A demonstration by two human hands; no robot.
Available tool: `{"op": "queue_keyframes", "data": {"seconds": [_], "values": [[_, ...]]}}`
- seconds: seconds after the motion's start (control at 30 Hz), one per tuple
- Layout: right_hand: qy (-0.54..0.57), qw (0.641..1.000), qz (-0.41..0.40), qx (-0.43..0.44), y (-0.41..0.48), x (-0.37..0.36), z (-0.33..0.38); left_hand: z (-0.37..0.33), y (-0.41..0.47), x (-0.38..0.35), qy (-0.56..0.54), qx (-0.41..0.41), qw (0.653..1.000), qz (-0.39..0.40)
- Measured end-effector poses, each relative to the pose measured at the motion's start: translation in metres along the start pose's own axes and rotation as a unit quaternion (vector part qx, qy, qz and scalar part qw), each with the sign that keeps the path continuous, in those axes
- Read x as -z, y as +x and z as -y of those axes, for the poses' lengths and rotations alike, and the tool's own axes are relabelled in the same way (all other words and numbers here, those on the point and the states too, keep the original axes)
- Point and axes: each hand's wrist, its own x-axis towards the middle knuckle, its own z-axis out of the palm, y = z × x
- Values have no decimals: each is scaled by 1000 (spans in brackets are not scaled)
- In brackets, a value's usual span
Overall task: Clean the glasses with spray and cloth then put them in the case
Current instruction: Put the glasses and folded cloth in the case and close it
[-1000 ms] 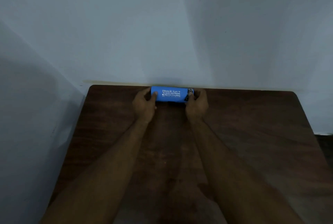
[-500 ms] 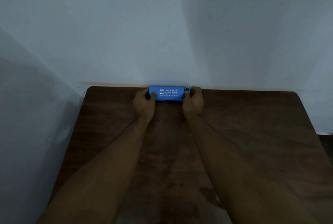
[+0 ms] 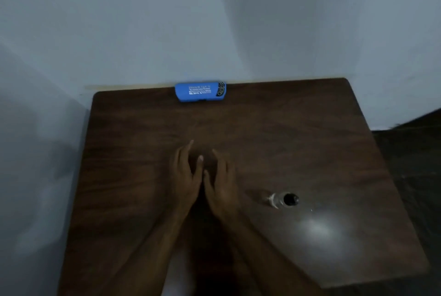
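Quick count of what's on the one dark wooden table (image 3: pixel 310 140): one blue glasses case (image 3: pixel 200 92), one small clear spray bottle (image 3: pixel 284 200) with a black cap, and two bare hands, left hand (image 3: pixel 185 180), right hand (image 3: pixel 222 188).

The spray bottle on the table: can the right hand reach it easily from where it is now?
Probably yes. The spray bottle stands just right of the right hand, on bare table with nothing between them. The hand is open and empty.

My left hand (image 3: pixel 185 179) and right hand (image 3: pixel 220 184) were bare above the table (image 3: pixel 298 143), forearms uncovered, no sleeves, rings or watch showing.
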Motion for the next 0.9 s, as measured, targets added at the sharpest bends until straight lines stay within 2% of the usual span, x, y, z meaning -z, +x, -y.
{"op": "queue_keyframes", "data": {"seconds": [0.17,0.3,0.37,0.47,0.6,0.77,0.9], "values": [[-48,996,76,9,-94,38,-43,2,-58,-4,49,-76,995,36],[-94,991,95,-31,-143,82,-73,8,-81,-7,69,-88,993,47],[-89,991,72,-71,-154,103,-83,9,-86,-7,78,-102,990,50],[-76,988,-15,-131,-151,124,-90,10,-90,-5,88,-105,989,50],[7,972,-97,-215,-124,133,-82,14,-96,-8,105,-109,987,58],[12,968,-111,-227,-91,124,-78,9,-94,-13,139,-97,984,53],[-19,970,-106,-218,-75,120,-79,-2,-75,-25,145,-129,981,25]]}}
